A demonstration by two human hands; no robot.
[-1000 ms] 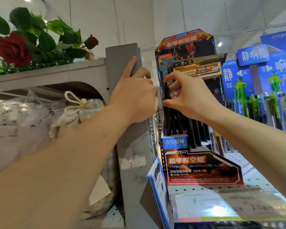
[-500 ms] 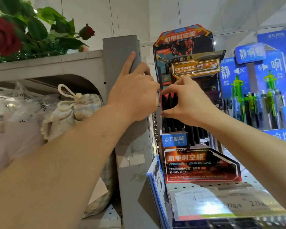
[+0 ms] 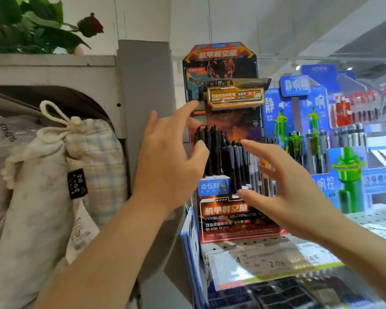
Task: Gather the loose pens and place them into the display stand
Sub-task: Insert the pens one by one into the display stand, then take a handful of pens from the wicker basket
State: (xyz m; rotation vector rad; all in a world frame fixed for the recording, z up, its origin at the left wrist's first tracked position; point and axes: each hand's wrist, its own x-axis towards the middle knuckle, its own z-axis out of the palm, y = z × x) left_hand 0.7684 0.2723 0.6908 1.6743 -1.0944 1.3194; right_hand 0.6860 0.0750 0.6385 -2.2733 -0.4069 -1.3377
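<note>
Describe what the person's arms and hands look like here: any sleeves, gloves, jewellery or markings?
Both forearms are bare up to the frame edge, with no sleeves in view. The left hand and right hand wear no gloves; no rings, watch, bracelets or markings are visible on them.

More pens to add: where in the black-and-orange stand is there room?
Free: the gap behind the short front pens, beside the taller black back-row pens. Crowded: the back row. The open left hand and right hand flank the cardboard stand.
</note>
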